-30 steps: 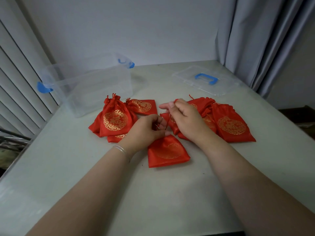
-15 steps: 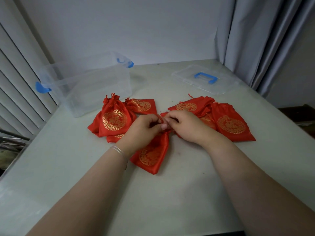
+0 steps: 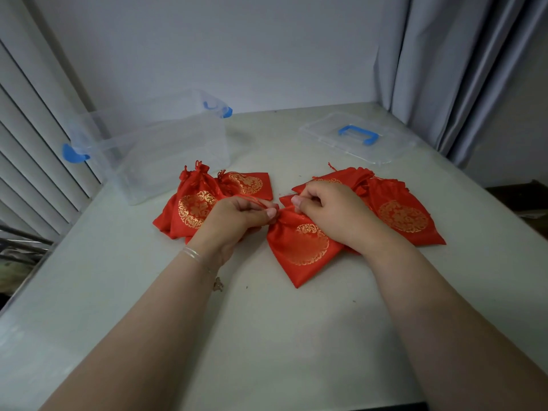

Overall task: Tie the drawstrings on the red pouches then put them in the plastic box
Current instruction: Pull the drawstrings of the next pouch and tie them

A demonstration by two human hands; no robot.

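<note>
A red pouch with a gold round print lies on the table in front of me, its gathered neck pointing away. My left hand pinches a red drawstring at the neck. My right hand pinches the neck's other side, fingers curled. To the left sits a group of cinched red pouches. More red pouches lie partly under my right hand and wrist. The clear plastic box with blue latches stands open at the back left.
The box's clear lid with a blue handle lies at the back right. White blinds run along the left, a grey curtain hangs at the right. The pale table stretches toward me.
The pouch has swung from lying to my left to lying to the right, with its print facing up. Both hands have pulled apart a little, the left one drawing the string out.
</note>
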